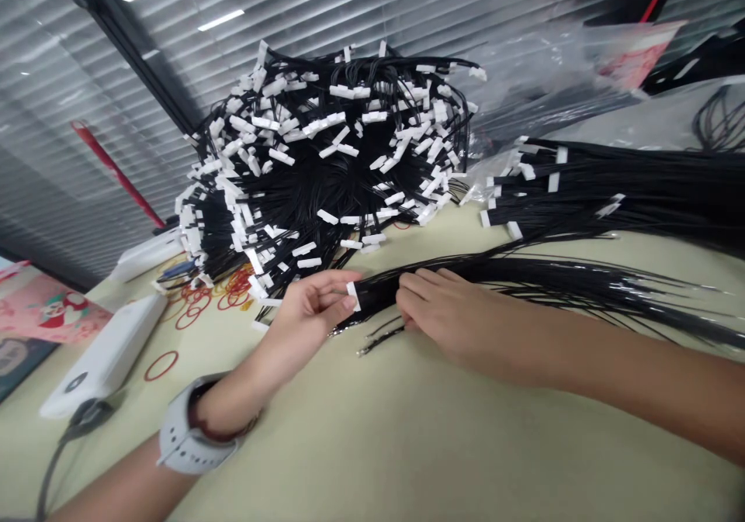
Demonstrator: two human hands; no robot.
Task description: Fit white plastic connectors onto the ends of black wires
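Note:
My left hand (pixel 314 305) pinches a small white connector (pixel 353 295) between thumb and fingers, at the left end of a bundle of black wires (pixel 524 274). To its right, my right hand (pixel 436 305) lies over the same bundle with its fingers curled down onto the wires; the fingertips are partly hidden. A few loose wire ends with metal tips (pixel 372 345) stick out below the right fingers. Behind both hands rises a large heap of black cables (pixel 337 173) with many white connectors.
More black cables with white connectors (pixel 611 188) lie at the right, near clear plastic bags (pixel 524 80). Red and yellow rubber bands (pixel 195 305) are scattered at left, beside a white power strip (pixel 108 355) with a plugged cord. Window blinds (pixel 407 2) stand behind the table.

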